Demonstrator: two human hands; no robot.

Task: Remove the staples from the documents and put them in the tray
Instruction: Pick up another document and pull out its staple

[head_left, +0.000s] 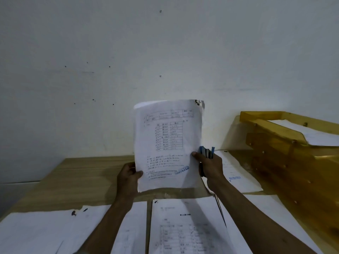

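I hold a stapled document [167, 143] upright above the wooden desk [88, 176]. My left hand [128, 176] grips its lower left edge. My right hand [209, 166] pinches the right edge with the thumb and also holds a blue staple remover [207, 152] in its curled fingers. The sheet shows a printed table and a blue stamp. A torn, dark-marked corner with what looks like a staple [197, 102] sits at its top right. An amber stacked tray [275, 136] stands at the right, with paper in its top tier.
More printed documents [183, 228] lie flat along the desk's near edge, and another stamped sheet [236, 173] lies beside the tray. A white wall [146, 52] rises right behind the desk. Bare wood shows at the left rear.
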